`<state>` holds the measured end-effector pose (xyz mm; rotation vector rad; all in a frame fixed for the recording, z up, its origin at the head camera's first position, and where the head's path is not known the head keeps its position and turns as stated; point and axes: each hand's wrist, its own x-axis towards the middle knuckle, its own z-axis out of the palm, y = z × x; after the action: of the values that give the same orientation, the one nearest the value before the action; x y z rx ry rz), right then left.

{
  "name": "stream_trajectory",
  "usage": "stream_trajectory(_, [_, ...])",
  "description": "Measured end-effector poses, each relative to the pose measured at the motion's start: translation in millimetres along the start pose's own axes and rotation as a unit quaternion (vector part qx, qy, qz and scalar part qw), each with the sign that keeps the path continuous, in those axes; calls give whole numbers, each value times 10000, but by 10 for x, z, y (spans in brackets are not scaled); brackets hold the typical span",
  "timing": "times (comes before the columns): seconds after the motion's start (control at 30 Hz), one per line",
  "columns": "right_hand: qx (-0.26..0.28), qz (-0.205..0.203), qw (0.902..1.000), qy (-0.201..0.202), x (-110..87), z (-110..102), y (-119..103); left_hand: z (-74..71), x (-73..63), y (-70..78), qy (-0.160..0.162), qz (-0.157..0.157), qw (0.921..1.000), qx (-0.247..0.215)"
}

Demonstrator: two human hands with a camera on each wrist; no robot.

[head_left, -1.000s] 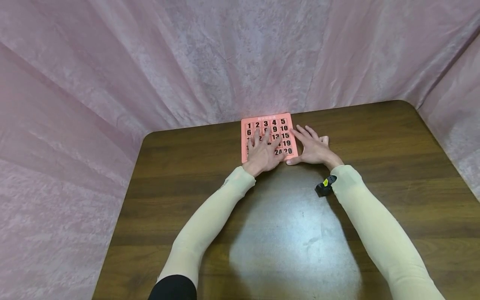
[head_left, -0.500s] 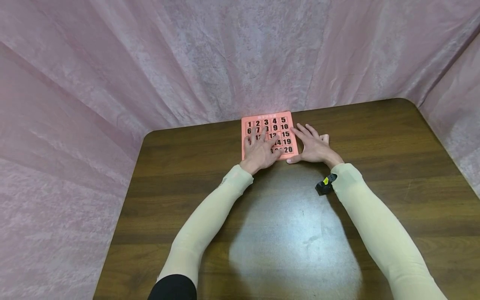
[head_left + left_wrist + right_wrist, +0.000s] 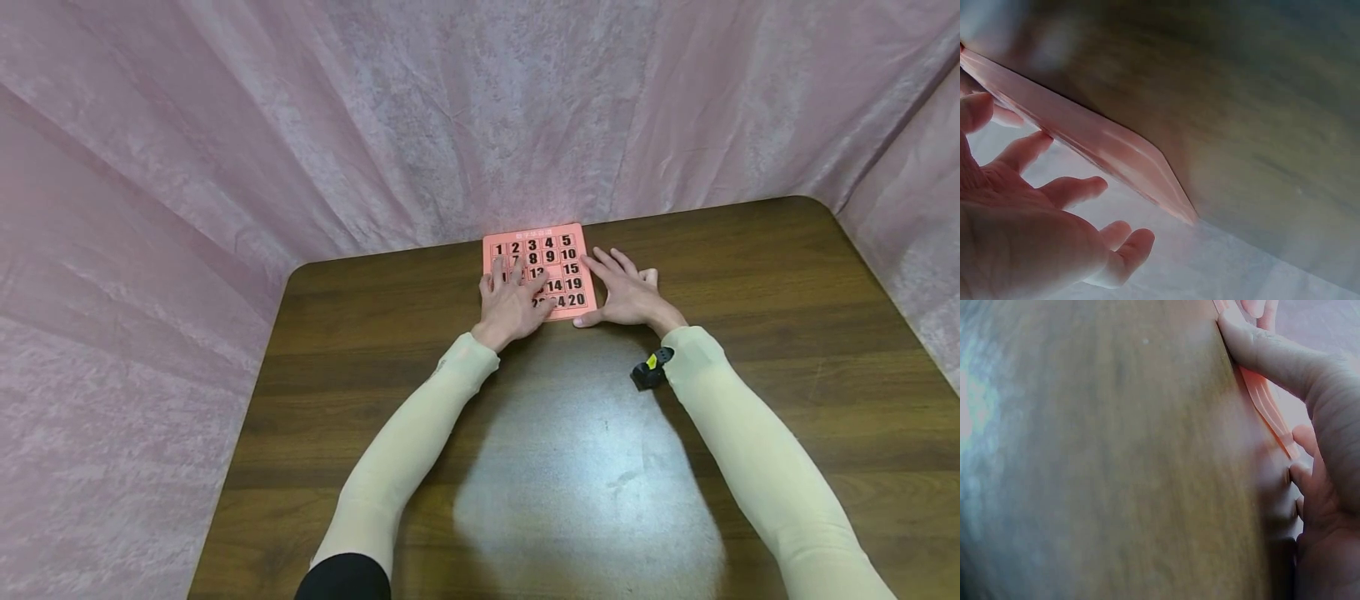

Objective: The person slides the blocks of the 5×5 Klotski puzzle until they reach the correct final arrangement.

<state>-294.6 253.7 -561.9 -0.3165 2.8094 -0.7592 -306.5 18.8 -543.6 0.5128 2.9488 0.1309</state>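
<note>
A pink number slide puzzle (image 3: 551,257) with black-numbered tiles lies flat at the table's far edge in the head view. My left hand (image 3: 508,310) is spread over its lower left part, covering several tiles. One of its fingers is by tile 13 (image 3: 536,272), right of which is a bare slot before tile 15. Along the right side rests my right hand (image 3: 630,298), thumb at the near right corner, straight fingers by the right edge. The puzzle's rim (image 3: 1129,150) shows side-on in the left wrist view; the right thumb (image 3: 1266,353) touches it in the right wrist view.
The brown wooden table (image 3: 360,350) has rounded far corners. Pink velvet curtains (image 3: 420,125) hang right behind it and at both sides. A small black device (image 3: 651,371) with a yellow mark sits at the right wrist.
Tile 13 has slid one place left, leaving a bare slot beside tile 15. My left hand has shifted left with it; the right hand stays on the puzzle's edge.
</note>
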Motion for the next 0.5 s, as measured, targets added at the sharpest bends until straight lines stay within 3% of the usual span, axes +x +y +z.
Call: stream_trajectory(0.5, [49,-17,10000,35,20,25,29,-3,-22,-74,-7,44,9999,126])
